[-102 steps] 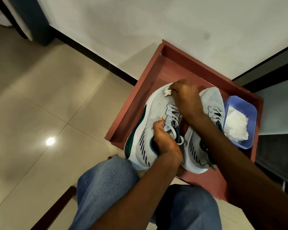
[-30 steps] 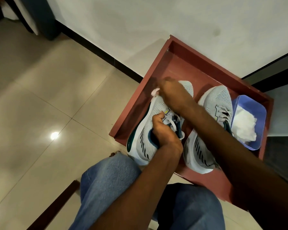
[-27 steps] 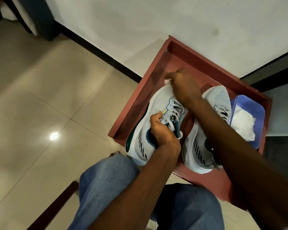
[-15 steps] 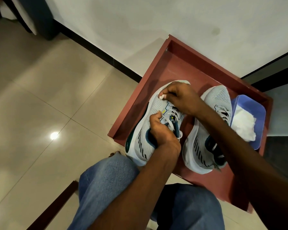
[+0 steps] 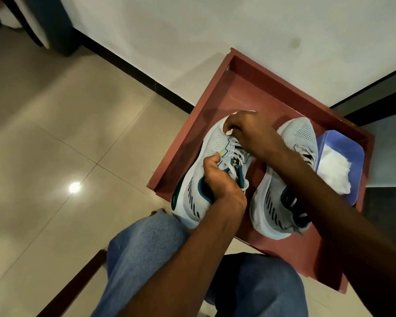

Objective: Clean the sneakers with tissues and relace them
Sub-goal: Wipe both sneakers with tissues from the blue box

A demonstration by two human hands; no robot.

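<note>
Fingers of your right hand [image 5: 249, 131] pinched a small wad of tissue [image 5: 228, 132] against the toe of the left sneaker [image 5: 206, 170], while your left hand [image 5: 217, 179] gripped that shoe at its collar, beside the laces [image 5: 234, 154], to steady it. You were at the wiping step, with the lacing untouched. The other sneaker [image 5: 290, 170] sat just beside it in the red tray [image 5: 217, 94], near the blue tub [image 5: 352, 147] of spare tissues [image 5: 334, 168]. Next, you likely needed firm strokes along the sides and sole, then a fresh tissue.

Two grey mesh sneakers [image 5: 286, 179], laced, lie side by side; white tissue [image 5: 228, 132] on the left toe.
</note>
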